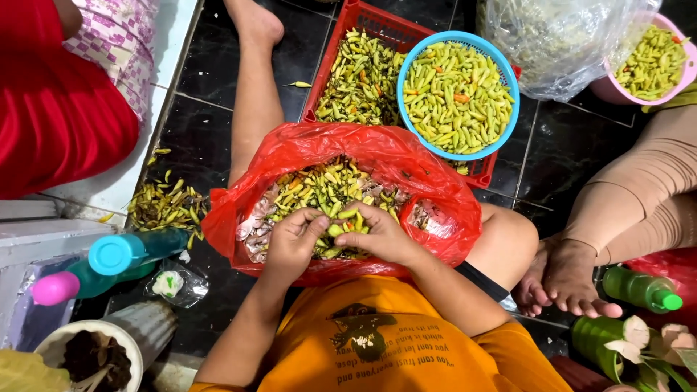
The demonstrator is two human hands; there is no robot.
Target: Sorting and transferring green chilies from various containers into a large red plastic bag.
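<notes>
The person sits on the dark tiled floor [196, 123] with a red plastic bag [443, 196] open in the lap, filled with small green and yellow chillies [327, 185]. The left hand [292, 239] and the right hand [377, 232] rest close together on the heap, fingers curled and pinched on one green chilli [341, 221] between them. Just beyond the bag stands a red crate [363, 22] of chillies, with a blue basket [501, 69] of chillies sitting on its right end. A loose pile of chilli stems [167, 203] lies on the floor left of the bag, near a teal bottle [131, 250]. Another person's bare feet [563, 279] rest to the right.
</notes>
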